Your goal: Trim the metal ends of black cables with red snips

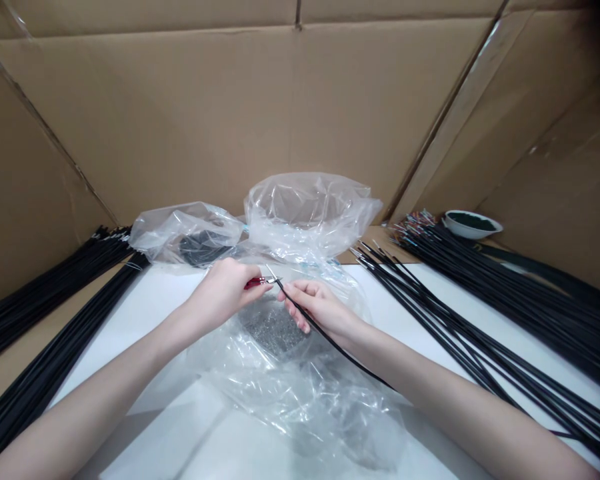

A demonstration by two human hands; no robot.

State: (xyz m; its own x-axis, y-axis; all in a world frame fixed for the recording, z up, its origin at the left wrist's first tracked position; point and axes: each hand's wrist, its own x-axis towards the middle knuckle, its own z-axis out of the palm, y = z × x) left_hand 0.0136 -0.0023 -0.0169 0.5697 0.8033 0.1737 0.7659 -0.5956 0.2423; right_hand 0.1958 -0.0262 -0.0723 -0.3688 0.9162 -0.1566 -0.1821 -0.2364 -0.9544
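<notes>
My left hand is closed around a small red-handled cutting tool, most of it hidden in the fingers. Its metal tip meets the end of a black cable, where a light-coloured stripped end pokes out. The thumb and forefinger of my right hand pinch that cable just behind the tip, and its length trails back under my right forearm. Below both hands lies an open clear plastic bag with a heap of fine grey bits inside.
Bundles of black cables lie at the left and at the right. Loose cables cross the white table on the right. A white bowl with dark green contents stands at the back right. Cardboard walls enclose the table.
</notes>
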